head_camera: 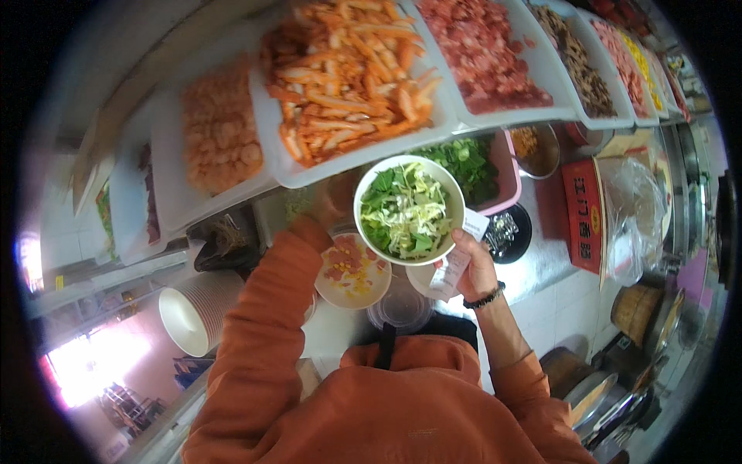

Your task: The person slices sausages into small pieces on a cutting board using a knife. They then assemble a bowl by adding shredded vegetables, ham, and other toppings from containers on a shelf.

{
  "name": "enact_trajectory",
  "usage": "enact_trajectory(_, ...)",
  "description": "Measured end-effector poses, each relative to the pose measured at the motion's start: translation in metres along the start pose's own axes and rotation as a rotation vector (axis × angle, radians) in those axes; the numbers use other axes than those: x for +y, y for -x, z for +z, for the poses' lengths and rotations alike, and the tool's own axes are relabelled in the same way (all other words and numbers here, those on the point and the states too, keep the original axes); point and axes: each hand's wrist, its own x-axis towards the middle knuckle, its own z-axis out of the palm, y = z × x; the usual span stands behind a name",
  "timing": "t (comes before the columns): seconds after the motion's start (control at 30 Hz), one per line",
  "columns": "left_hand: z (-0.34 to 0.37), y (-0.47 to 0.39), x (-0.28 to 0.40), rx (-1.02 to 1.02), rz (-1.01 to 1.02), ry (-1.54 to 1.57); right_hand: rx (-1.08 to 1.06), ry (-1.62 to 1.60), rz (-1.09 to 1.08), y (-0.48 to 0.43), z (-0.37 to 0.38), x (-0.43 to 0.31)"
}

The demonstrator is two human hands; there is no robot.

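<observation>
My right hand [478, 264] grips the rim of a white bowl [459, 203] filled with chopped leafy greens [406, 211]. A printed paper slip [451, 272] is pinched in the same hand, beside the bowl. My left hand [335, 200] reaches under the front edge of the upper trays. It is blurred and partly hidden by the bowl, so its fingers cannot be made out. Below it sits a white bowl [346, 298] with pink meat pieces and yellow corn kernels. Another pale bowl [418, 277] shows partly behind the slip.
Raised trays hold shrimp [223, 139], orange-edged strips [348, 87] and minced meat [481, 58]. A pink basin [511, 180] of chopped greens and a black bowl [522, 235] stand to the right. Stacked bowls [200, 313] lie left; a red carton [582, 214] is farther right.
</observation>
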Motion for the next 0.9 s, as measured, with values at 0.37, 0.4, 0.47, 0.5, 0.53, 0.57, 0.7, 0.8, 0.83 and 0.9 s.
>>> enact_trajectory(0.37,-0.006,0.004,0.008,-0.209,-0.103,-0.118,0.021,-0.015,0.015,-0.009,0.014,-0.008)
enact_trajectory(0.4,-0.004,0.002,0.004,-0.192,-0.043,-0.109,0.038,-0.002,0.030,-0.011,0.016,-0.006)
enact_trajectory(0.47,-0.004,0.005,-0.006,-0.200,0.052,-0.101,0.042,0.034,0.024,-0.012,0.019,-0.002)
enact_trajectory(0.5,-0.006,0.011,-0.013,-0.223,0.081,-0.109,0.029,0.048,0.017,-0.012,0.020,0.000)
enact_trajectory(0.53,-0.009,0.018,-0.020,-0.249,0.100,-0.135,0.026,0.052,0.019,-0.013,0.021,0.000)
enact_trajectory(0.57,-0.013,0.028,-0.027,-0.273,0.109,-0.167,0.031,0.048,0.020,-0.013,0.021,0.000)
enact_trajectory(0.7,-0.039,0.063,-0.050,-0.437,0.033,-0.397,0.022,0.079,0.038,-0.017,0.014,-0.006)
enact_trajectory(0.8,-0.050,0.076,-0.052,-0.522,-0.124,-0.473,0.020,0.109,0.041,-0.020,0.006,-0.015)
enact_trajectory(0.83,-0.049,0.077,-0.050,-0.517,-0.170,-0.520,0.018,0.123,0.043,-0.019,0.004,-0.017)
enact_trajectory(0.9,-0.044,0.075,-0.046,-0.430,-0.086,-0.516,0.017,0.101,0.027,-0.015,0.001,-0.022)
